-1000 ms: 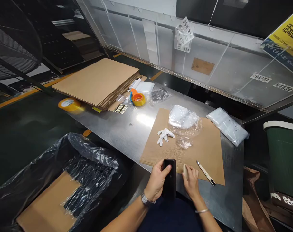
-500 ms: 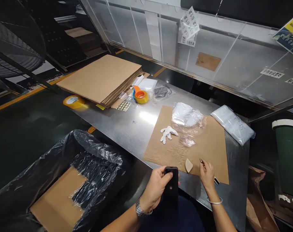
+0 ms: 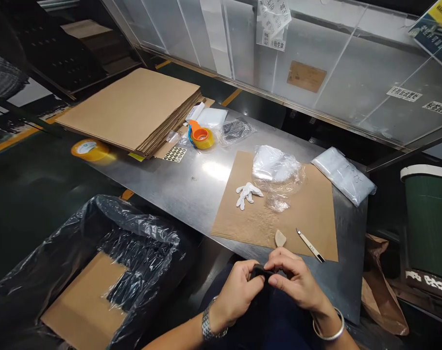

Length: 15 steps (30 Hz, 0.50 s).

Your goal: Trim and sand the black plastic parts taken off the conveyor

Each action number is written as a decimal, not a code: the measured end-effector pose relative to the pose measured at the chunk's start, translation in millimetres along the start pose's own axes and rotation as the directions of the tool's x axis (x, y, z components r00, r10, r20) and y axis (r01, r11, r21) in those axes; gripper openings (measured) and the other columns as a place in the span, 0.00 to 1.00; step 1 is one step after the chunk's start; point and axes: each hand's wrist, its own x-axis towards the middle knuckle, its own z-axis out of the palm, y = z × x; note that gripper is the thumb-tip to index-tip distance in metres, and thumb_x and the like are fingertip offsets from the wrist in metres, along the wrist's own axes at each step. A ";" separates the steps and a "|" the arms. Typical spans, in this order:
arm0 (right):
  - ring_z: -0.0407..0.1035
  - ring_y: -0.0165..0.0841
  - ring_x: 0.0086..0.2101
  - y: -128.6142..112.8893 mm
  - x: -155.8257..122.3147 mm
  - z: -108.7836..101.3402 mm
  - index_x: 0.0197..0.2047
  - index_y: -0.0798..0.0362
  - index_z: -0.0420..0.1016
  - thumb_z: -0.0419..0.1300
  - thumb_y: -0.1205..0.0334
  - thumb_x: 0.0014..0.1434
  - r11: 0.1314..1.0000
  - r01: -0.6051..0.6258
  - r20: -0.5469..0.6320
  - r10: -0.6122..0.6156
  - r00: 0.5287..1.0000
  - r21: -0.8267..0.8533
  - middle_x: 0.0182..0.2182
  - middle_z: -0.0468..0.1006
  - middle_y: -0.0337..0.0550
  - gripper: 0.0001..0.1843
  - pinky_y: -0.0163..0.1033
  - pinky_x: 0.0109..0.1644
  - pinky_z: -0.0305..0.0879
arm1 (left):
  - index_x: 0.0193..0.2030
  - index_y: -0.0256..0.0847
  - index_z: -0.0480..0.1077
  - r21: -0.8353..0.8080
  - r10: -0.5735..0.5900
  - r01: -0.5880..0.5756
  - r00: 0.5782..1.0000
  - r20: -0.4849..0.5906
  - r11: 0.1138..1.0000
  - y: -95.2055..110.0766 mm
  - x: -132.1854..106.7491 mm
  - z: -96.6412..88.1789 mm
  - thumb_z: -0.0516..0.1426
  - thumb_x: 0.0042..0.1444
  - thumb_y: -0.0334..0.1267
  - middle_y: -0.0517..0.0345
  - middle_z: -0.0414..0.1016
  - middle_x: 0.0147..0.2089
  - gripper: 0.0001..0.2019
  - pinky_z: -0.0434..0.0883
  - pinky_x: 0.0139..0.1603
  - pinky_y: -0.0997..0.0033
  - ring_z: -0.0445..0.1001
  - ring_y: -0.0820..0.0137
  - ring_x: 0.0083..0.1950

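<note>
I had the left hand (image 3: 239, 294) and right hand (image 3: 299, 282) both closed on a black object (image 3: 261, 271) at lower centre of the frame. Its handling looked unfinished; the slim knife (image 3: 310, 245) and beige wedge (image 3: 280, 238) lay unheld. What remained, I couldn't tell.

Solid black on the slim handheld object (image 3: 259, 269), plain tan across the flat cardboard sheet (image 3: 317, 209), white on the crumpled fabric glove (image 3: 248, 192), and look, black dots in rows across the pale-yellow rectangular sticker sheet (image 3: 175, 154)!
</note>
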 end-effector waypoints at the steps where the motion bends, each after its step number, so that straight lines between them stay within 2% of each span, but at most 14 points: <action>1: 0.65 0.28 0.31 0.4 -1.6 0.0 0.40 0.52 0.72 0.58 0.58 0.55 1.000 -0.003 0.002 0.003 1.000 0.014 0.34 0.65 0.43 0.10 0.31 0.27 0.67 | 0.19 0.36 0.67 -0.007 0.011 -0.011 1.000 0.000 1.000 0.2 -0.7 0.7 0.59 0.42 0.34 0.62 0.65 0.17 0.06 0.59 0.21 0.76 0.64 0.75 0.20; 6: 0.65 0.29 0.31 -3.8 -3.1 0.4 0.35 0.53 0.72 0.58 0.59 0.55 0.996 0.053 -0.012 -0.054 0.998 -0.075 0.31 0.67 0.42 0.07 0.34 0.33 0.66 | 0.18 0.37 0.67 -0.020 0.012 -0.013 1.000 -0.012 1.000 -0.4 -3.3 3.6 0.59 0.40 0.32 0.62 0.65 0.17 0.05 0.60 0.22 0.76 0.64 0.74 0.21; 10: 0.65 0.29 0.31 -2.5 -3.1 -0.3 0.26 0.54 0.70 0.57 0.58 0.56 0.988 0.091 -0.026 -0.095 0.995 -0.122 0.28 0.68 0.41 0.10 0.35 0.36 0.64 | 0.20 0.37 0.68 -0.053 -0.038 0.038 0.999 -0.007 0.998 -1.4 -4.2 6.1 0.59 0.41 0.33 0.61 0.66 0.18 0.04 0.60 0.21 0.76 0.64 0.73 0.21; 15: 0.66 0.30 0.32 3.6 -5.9 -1.0 0.38 0.52 0.73 0.58 0.59 0.55 0.991 0.095 -0.052 -0.100 0.994 -0.096 0.32 0.69 0.43 0.09 0.35 0.35 0.65 | 0.21 0.36 0.69 -0.022 -0.069 0.069 0.997 -0.019 0.997 0.5 -5.1 9.6 0.58 0.42 0.32 0.61 0.66 0.18 0.03 0.59 0.21 0.76 0.65 0.74 0.20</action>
